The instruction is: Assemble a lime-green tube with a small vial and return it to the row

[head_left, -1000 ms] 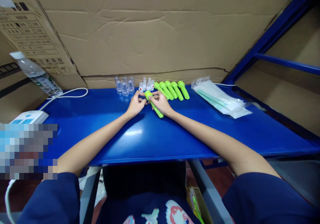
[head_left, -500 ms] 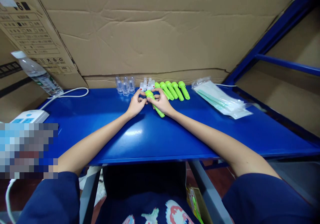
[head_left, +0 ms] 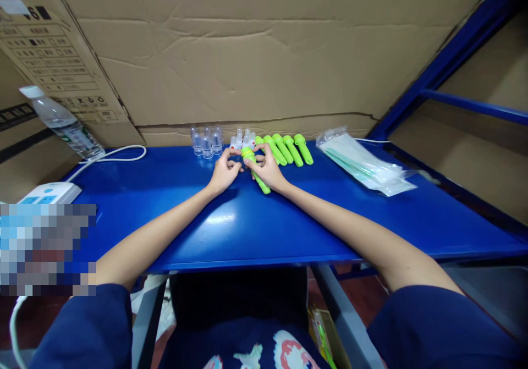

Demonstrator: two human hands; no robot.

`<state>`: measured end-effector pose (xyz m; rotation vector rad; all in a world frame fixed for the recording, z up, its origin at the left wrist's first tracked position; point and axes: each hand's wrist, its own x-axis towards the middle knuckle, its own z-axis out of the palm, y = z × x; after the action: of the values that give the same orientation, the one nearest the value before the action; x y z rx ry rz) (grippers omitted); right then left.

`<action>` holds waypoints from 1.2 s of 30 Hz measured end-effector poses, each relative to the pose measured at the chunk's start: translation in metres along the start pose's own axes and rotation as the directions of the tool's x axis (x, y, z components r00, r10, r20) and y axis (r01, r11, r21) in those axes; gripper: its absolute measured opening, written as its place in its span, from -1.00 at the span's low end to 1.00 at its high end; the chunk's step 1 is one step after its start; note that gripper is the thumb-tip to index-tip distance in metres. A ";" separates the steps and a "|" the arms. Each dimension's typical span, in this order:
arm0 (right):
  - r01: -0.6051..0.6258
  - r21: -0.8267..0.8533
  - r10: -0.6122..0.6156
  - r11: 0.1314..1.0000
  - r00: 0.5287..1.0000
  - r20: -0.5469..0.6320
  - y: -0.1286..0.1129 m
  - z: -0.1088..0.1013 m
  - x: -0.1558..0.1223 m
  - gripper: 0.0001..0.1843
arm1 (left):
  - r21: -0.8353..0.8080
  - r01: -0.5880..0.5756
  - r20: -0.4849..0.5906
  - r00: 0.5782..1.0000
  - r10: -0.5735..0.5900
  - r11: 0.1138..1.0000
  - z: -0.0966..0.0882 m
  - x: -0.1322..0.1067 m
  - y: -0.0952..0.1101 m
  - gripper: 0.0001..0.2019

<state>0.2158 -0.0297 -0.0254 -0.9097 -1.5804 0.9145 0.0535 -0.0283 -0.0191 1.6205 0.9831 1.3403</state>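
Note:
My right hand [head_left: 269, 170] is closed around a lime-green plastic torch-shaped piece [head_left: 260, 182], its thumb lying along the side just below the round head. The handle slants down to the right, over the blue table. My left hand [head_left: 225, 171] is curled at the left of the head, its index fingertip against the yellowish rim; its thumb is bent below. Behind my right hand lies a row of several similar green pieces [head_left: 291, 149]. Small clear-white parts with red dots [head_left: 246, 141] stand just behind my fingertips. Several clear plastic caps [head_left: 207, 147] are upright farther left.
A clear bag with white and pale green contents [head_left: 363, 163] lies on the blue tabletop [head_left: 185, 237] at right. At left are a water bottle [head_left: 68, 124], a white power strip [head_left: 53, 194] and its cable. Cardboard [head_left: 256, 55] walls the back; a blue frame [head_left: 449, 55] rises at right.
The head of the green piece has tipped slightly upright and to the right between my fingers. My arms and the other things have stayed in place.

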 end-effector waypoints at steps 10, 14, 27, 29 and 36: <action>-0.020 0.022 0.020 1.000 1.000 -0.009 0.000 0.001 0.000 -0.42 | 0.010 -0.013 0.030 0.999 0.013 1.000 -0.002 0.000 0.001 -0.73; -0.024 0.026 0.024 0.999 1.000 -0.001 0.000 0.000 -0.001 -0.43 | 0.006 -0.024 0.035 0.999 0.024 1.000 -0.003 0.000 0.000 -0.74; -0.043 0.022 0.044 0.999 0.997 -0.059 0.006 0.001 0.003 -0.35 | 0.075 -0.012 0.008 1.000 0.011 0.997 0.001 -0.001 0.000 -0.71; -0.036 0.017 0.037 0.999 0.997 -0.062 0.006 0.000 0.003 -0.35 | 0.091 -0.014 0.017 1.000 0.012 0.996 0.000 -0.001 -0.001 -0.71; -0.015 0.009 0.015 1.000 1.000 -0.022 0.003 0.001 0.001 -0.38 | 0.142 -0.077 0.073 0.995 0.068 0.987 -0.003 0.000 -0.005 -0.77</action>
<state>0.2146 -0.0279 -0.0282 -0.9240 -1.5519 0.9185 0.0505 -0.0264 -0.0233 1.8144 1.0081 1.2777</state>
